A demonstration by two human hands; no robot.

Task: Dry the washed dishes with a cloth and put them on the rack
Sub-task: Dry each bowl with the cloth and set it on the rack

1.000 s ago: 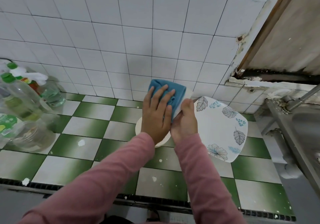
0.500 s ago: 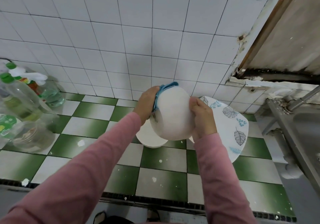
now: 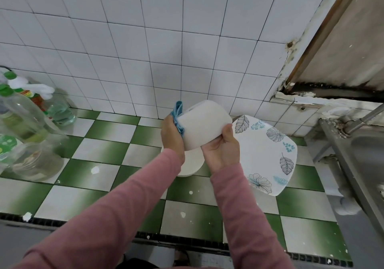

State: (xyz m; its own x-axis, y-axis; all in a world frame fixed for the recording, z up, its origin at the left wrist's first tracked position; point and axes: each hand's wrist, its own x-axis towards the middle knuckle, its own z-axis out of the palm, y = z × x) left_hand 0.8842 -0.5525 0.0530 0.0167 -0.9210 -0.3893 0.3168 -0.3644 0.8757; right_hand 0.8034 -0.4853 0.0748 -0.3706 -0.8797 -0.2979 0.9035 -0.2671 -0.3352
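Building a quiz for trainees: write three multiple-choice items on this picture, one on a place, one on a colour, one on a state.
1. Where is the leaf-patterned plate? A. on the counter, beside the right hand B. on the floor C. inside a cupboard
2. What colour is the cloth? A. red B. blue C. yellow
3. The white bowl is: A. standing on the counter B. stacked on the plate C. held in the air

Key: 1 A, it sits on the tiled counter just right of that hand. 2 B, blue folds show at the left hand. 3 C, both hands grip it above the counter.
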